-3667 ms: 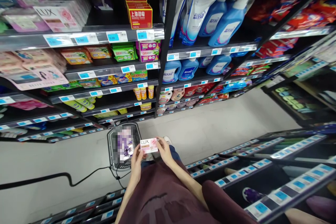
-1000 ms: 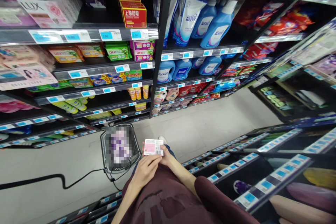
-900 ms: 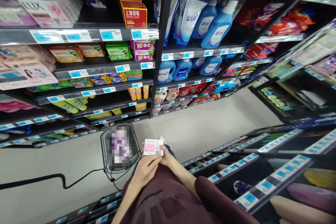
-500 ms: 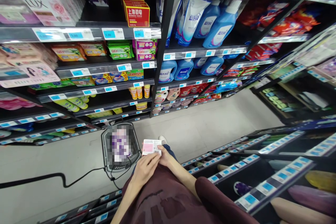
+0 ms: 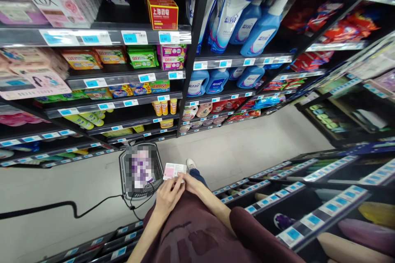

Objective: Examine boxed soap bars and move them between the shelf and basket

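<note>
A small white and pink soap box (image 5: 169, 171) is held in front of my body at waist height, printed side up. My right hand (image 5: 190, 182) is closed on its lower right corner. My left hand (image 5: 169, 192) is closed at the near edge, its fingers meeting those of my right hand. The fingers partly cover the box. To the left stands a grey and black shopping basket (image 5: 123, 176) on the floor, with blurred purple and white contents.
Shelves ahead hold Lux soap boxes (image 5: 60, 7), red soap boxes (image 5: 163, 13) and blue detergent bottles (image 5: 262, 35). Another shelf rack (image 5: 296, 230) runs close on my right. A black cable (image 5: 74, 209) crosses at the lower left. Pale floor (image 5: 247, 144) lies between the racks.
Both hands have shifted slightly left, and the soap box has tilted a little. My left fingers have come further over its near edge. The basket has stayed in place.
</note>
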Action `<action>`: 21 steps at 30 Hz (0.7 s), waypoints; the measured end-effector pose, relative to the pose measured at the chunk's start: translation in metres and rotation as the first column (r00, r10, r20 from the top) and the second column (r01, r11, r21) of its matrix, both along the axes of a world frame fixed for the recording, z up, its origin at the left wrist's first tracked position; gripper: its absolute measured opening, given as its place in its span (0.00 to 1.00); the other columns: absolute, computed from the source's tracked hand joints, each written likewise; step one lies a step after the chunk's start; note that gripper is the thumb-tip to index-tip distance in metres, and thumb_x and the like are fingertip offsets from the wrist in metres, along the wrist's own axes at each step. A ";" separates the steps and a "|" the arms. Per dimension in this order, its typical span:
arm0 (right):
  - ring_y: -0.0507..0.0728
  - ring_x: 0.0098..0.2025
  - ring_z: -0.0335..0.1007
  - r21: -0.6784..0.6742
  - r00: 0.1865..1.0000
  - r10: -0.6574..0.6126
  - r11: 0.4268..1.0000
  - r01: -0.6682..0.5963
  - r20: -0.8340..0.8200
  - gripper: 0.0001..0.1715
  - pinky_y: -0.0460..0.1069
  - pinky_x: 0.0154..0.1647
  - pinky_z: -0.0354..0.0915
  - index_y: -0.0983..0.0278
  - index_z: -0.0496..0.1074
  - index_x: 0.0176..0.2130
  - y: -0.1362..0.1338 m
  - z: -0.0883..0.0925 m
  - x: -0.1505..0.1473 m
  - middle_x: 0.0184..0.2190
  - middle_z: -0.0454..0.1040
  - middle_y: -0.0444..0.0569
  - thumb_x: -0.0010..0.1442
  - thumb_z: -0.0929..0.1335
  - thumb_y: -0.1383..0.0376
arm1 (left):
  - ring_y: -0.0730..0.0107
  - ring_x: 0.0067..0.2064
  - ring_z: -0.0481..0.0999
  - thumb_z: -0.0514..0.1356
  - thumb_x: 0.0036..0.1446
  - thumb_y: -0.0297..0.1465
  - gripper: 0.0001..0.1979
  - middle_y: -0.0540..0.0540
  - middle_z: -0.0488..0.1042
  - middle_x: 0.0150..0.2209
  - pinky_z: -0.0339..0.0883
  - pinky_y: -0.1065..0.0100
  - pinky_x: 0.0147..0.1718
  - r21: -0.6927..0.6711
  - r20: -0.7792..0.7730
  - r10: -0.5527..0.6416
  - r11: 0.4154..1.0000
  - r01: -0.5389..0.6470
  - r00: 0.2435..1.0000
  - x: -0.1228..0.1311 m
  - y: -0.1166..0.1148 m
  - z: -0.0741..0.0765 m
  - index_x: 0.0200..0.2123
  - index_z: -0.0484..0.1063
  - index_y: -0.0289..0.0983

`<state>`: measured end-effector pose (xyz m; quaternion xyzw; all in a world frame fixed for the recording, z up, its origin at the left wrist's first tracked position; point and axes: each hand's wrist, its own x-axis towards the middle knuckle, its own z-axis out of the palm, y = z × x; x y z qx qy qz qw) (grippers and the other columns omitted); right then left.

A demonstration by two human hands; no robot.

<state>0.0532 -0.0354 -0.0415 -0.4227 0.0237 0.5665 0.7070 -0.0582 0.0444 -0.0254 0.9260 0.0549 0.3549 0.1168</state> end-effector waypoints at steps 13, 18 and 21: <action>0.58 0.35 0.71 0.054 0.998 -0.066 0.996 0.064 0.022 0.19 0.51 0.32 0.65 0.62 0.71 0.42 0.005 -0.003 0.010 0.39 0.77 0.51 0.57 0.72 0.52 | 0.70 0.28 0.77 0.65 0.54 0.38 0.20 0.49 0.70 0.36 0.77 0.67 0.25 -0.949 0.002 0.432 0.286 -0.135 0.902 -0.001 0.018 -0.007 0.48 0.70 0.38; 0.58 0.34 0.69 0.024 0.994 -0.089 0.996 0.087 0.069 0.19 0.50 0.29 0.62 0.63 0.71 0.39 0.004 -0.005 0.008 0.34 0.75 0.49 0.55 0.74 0.53 | 0.72 0.23 0.72 0.66 0.53 0.39 0.18 0.54 0.70 0.28 0.74 0.67 0.23 -0.997 -0.065 0.442 -0.065 -0.041 0.895 -0.004 0.021 -0.014 0.46 0.73 0.39; 0.57 0.33 0.68 0.034 0.994 -0.081 0.996 0.079 0.072 0.19 0.49 0.29 0.62 0.63 0.71 0.39 0.005 -0.007 0.008 0.34 0.75 0.49 0.55 0.74 0.53 | 0.73 0.22 0.72 0.66 0.52 0.39 0.17 0.53 0.72 0.28 0.72 0.68 0.23 -0.993 -0.060 0.450 -0.115 -0.008 0.891 -0.005 0.020 -0.015 0.44 0.73 0.39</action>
